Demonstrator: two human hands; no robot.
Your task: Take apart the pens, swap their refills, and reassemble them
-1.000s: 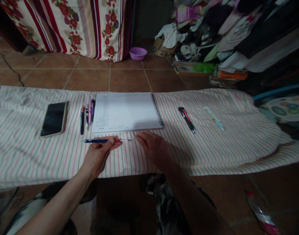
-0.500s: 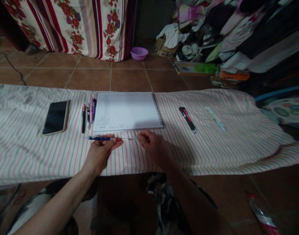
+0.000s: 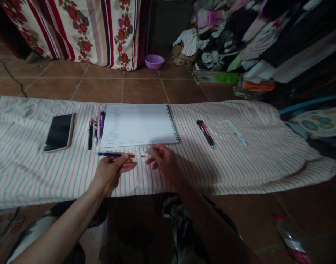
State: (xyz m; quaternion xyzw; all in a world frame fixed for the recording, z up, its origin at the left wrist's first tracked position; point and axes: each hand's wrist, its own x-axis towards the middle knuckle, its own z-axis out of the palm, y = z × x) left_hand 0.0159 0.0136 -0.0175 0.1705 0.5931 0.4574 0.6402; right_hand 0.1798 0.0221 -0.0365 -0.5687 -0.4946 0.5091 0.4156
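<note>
Though near the right hand (image 3: 168, 163), notebook (image 3: 141, 124) between phone (image 3: 59, 132) and black-red pen (image 3: 206, 134).

Dim light leaves a soft shadow (image 3: 197, 164) beside the right hand (image 3: 165, 161).

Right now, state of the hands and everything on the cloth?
Left hand: pinching blue pen
Blue pen: held, thin tip exposed
Right hand: curled, small clear piece at fingertips
Notebook: flat, page up
Phone: flat, screen dark
Four pens: side by side
Black-red pen: lying
Pale pen: lying
</note>
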